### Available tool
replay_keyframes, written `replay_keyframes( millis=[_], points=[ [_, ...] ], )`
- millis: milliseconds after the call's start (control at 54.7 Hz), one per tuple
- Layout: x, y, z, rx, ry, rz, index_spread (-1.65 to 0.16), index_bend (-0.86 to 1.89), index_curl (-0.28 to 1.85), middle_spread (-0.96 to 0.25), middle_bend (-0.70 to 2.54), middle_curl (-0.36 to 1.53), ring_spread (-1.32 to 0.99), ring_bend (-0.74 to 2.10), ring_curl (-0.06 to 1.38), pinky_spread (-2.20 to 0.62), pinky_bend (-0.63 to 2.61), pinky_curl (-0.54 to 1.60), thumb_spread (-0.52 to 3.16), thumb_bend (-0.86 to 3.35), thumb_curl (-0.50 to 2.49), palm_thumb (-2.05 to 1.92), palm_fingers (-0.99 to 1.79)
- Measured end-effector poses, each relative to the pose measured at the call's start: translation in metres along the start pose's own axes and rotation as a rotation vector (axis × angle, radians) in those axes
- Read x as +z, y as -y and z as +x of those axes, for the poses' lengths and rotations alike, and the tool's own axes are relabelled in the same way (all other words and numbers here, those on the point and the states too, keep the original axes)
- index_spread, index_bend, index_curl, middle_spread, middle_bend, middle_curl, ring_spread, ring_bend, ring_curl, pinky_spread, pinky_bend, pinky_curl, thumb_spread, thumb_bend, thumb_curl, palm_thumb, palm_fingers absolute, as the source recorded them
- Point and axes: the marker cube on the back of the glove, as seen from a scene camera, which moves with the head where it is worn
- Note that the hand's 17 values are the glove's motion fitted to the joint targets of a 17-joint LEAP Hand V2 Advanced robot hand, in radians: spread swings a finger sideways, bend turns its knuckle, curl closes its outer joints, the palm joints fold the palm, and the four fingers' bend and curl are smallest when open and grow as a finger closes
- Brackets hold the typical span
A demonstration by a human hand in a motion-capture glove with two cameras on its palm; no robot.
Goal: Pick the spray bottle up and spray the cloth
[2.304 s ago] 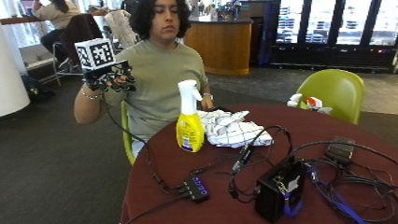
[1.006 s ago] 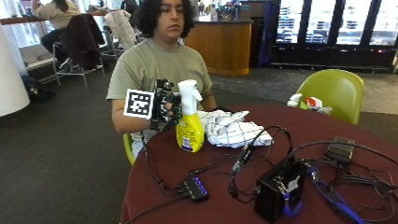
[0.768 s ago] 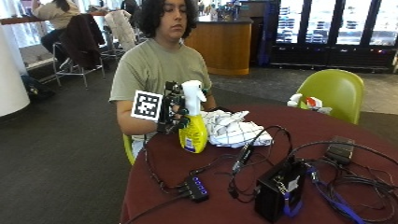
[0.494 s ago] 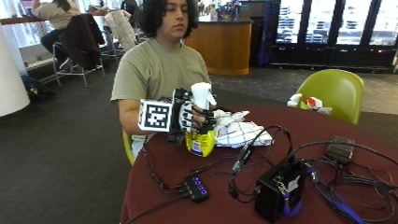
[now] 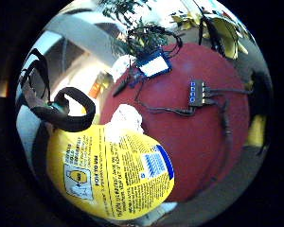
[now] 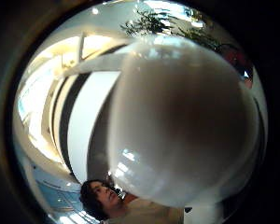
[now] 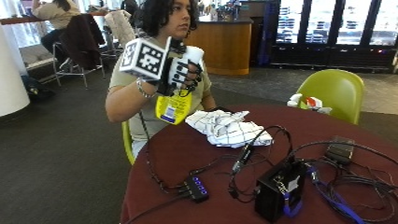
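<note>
Outside view: the spray bottle (image 7: 172, 106) hangs in the air, lifted clear of the table (image 7: 373, 154), up and to the person's side of the cloth (image 7: 227, 128). The gloved right hand (image 7: 180, 72) has its fingers curled round the bottle's white neck and trigger head, so the yellow body dangles below the glove at chest height, tilted a little. Nothing else supports it; the bare hand is not in sight.

In the little finger side palm view the yellow label (image 5: 116, 172) lies close under the palm, with the red table far beneath it. The thumb side palm view is almost filled by the pale, rounded spray head (image 6: 182, 126), close against the palm.

As a judgement: the bottle is rigid plastic, smooth and likely a bit slippery, and its weight depends on how much liquid is left, which cannot be told here. The narrow neck under the head is the sensible place to take it, since it leaves a finger free for the trigger. The cloth is soft, crumpled and checked, and will take the spray without shifting much.

Beyond the cloth, farther from the person, lie black cables, a small hub (image 7: 198, 189) with lit ports and a black box (image 7: 280, 190); spray drifting past the cloth could wet them, so the nozzle should point down at the cloth.
</note>
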Motion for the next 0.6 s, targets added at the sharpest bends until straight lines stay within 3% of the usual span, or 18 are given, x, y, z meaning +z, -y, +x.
replay_keyframes(
  millis=[128, 293, 439, 603],
  points=[
    [0.018, 0.004, -0.017, 0.052, -0.29, -0.352, -0.25, 0.31, 0.45, -0.16, 0.49, 0.49, -0.17, 0.55, 0.42, -0.22, 0.39, 0.37, 0.41, -0.03, 0.6, 1.02, 1.34],
    [0.053, 0.011, -0.005, 0.212, -0.562, -0.654, -0.25, 0.32, 0.49, -0.16, 0.5, 0.5, -0.17, 0.56, 0.44, -0.23, 0.4, 0.38, 0.35, -0.03, 0.64, 1.02, 1.32],
    [0.09, 0.009, 0.018, 0.312, -0.792, -0.815, -0.25, 0.3, 0.51, -0.16, 0.5, 0.51, -0.17, 0.56, 0.45, -0.23, 0.41, 0.39, 0.33, -0.03, 0.66, 1.01, 1.32],
    [0.123, 0.003, 0.046, 0.368, -0.993, -0.891, -0.26, 0.3, 0.53, -0.16, 0.49, 0.51, -0.16, 0.56, 0.45, -0.23, 0.42, 0.4, 0.33, -0.03, 0.68, 1.01, 1.31]
  ],
)
